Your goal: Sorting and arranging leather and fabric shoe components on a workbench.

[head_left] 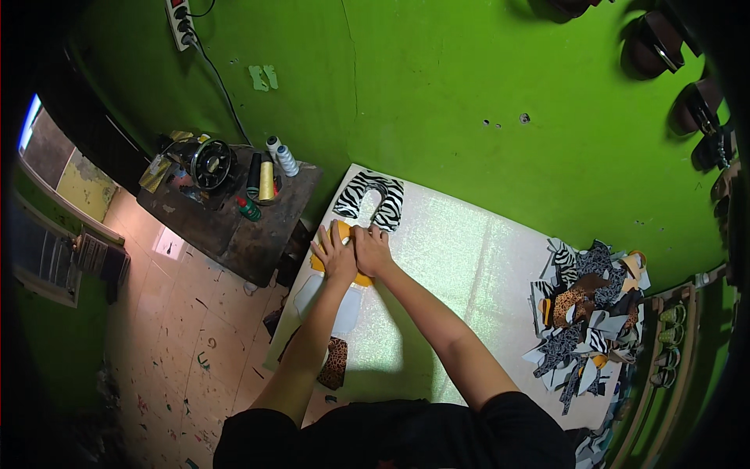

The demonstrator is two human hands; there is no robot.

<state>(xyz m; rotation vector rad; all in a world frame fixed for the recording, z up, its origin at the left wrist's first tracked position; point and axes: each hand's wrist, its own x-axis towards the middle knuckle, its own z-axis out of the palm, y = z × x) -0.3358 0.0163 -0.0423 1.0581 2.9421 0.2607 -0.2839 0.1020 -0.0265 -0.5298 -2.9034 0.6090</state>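
A yellow piece of sheet material [363, 280] lies near the left edge of the pale table, mostly covered by both hands. My left hand [337, 255] rests flat on it with fingers spread. Beside it, my right hand [373, 252] has its fingers bent and drawn together at the yellow piece's right edge; its fingertips are partly hidden. Just beyond the hands lies a zebra-print U-shaped piece [388, 205], close to the right fingertips. Pale whitish pieces [347, 310] lie nearer me, under my left forearm. A leopard-print piece [333, 364] sits at the near left edge.
Mixed printed and grey scraps [582, 313] are heaped on the table's right side. At left, a dark worktable [250, 242] carries a sewing machine [211, 162] and several thread spools [267, 180]. A green wall [437, 94] borders the far side. Footwear [669, 336] sits on a right-hand rack.
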